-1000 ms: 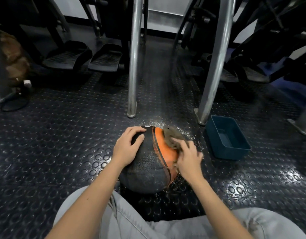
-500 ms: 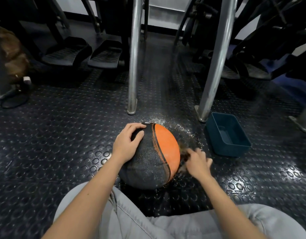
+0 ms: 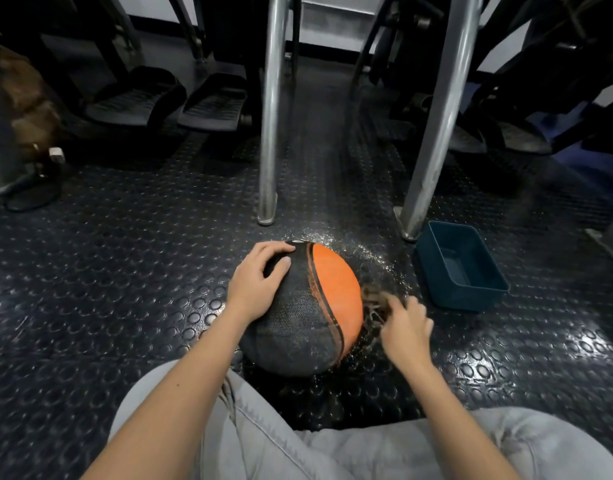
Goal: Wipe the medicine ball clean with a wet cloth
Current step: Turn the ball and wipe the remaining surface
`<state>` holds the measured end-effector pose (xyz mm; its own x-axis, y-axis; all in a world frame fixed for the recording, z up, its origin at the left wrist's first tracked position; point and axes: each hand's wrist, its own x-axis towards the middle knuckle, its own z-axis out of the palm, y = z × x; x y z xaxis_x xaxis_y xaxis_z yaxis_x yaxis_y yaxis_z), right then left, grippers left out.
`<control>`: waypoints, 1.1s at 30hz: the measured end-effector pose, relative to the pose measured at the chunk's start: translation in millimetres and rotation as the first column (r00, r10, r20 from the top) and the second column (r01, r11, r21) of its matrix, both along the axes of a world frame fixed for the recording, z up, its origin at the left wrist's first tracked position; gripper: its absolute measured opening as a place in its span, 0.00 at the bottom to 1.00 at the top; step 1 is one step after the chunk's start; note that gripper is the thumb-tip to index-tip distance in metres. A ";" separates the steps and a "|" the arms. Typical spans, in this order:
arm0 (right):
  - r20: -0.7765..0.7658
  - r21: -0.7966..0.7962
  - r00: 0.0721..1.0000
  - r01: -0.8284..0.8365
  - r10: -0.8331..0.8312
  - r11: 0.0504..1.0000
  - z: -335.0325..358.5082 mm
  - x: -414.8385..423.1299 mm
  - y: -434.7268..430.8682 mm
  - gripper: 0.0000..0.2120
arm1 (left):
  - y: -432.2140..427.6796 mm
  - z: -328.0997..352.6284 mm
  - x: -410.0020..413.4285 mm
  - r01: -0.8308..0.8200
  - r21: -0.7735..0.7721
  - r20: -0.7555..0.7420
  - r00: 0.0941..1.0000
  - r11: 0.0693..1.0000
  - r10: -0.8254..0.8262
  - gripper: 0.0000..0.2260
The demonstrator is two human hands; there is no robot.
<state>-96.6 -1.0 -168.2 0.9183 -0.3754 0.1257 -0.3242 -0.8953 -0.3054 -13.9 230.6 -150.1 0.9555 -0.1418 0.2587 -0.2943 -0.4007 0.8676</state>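
Floor [image 3: 125,271] is studded rubber, wet around the ball [image 3: 315,323], which sits before my knees with a blue tub [image 3: 433,258] to its right. My left hand [image 3: 256,285] lies spread on the black top, pressing rather than clasping. My right hand [image 3: 405,330] is bunched around the cloth [image 3: 376,299]. I judge firm, overlapping strokes best, the left bracing against roll. The ball's orange flank lies just left of that grip, seemingly touching the cloth.

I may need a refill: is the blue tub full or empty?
Not full: the tub shows its inner walls nearly to the bottom. Whether shallow water lies there, I cannot tell.
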 end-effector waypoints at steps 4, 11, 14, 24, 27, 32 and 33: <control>0.330 0.185 0.944 -0.041 -0.023 0.982 30.9 3.1 20.0 0.25 | 2.5 -2.8 5.5 -0.002 -0.012 -0.007 1.000 1.000 0.002 0.07; 0.394 -0.009 0.859 -0.351 0.326 0.936 -13.8 -25.8 52.4 0.28 | -0.8 -3.6 4.6 -0.009 -0.042 0.011 1.000 0.999 0.009 0.07; 0.162 0.233 0.985 0.022 -0.061 0.972 -22.8 -23.2 16.5 0.27 | -1.0 -0.3 6.6 -0.005 -0.024 -0.027 1.000 1.000 0.005 0.07; 0.455 -0.031 0.829 -0.351 0.326 0.936 -4.4 -22.6 55.0 0.28 | 1.9 -4.8 5.8 0.003 -0.054 -0.027 1.000 0.999 -0.004 0.08; 0.212 0.165 0.977 -0.075 0.039 0.983 -2.4 -10.9 31.8 0.26 | -0.7 -1.0 3.1 0.000 -0.018 -0.024 1.000 1.000 0.000 0.07; 0.435 0.161 0.898 -0.143 0.060 0.977 61.0 17.6 39.9 0.25 | 0.9 -3.4 5.7 -0.017 -0.016 -0.006 1.000 1.000 0.017 0.08; 0.484 0.135 0.863 -0.239 0.146 0.962 66.4 20.7 48.3 0.25 | 1.3 -4.3 5.5 -0.020 -0.024 -0.008 1.000 1.000 0.020 0.08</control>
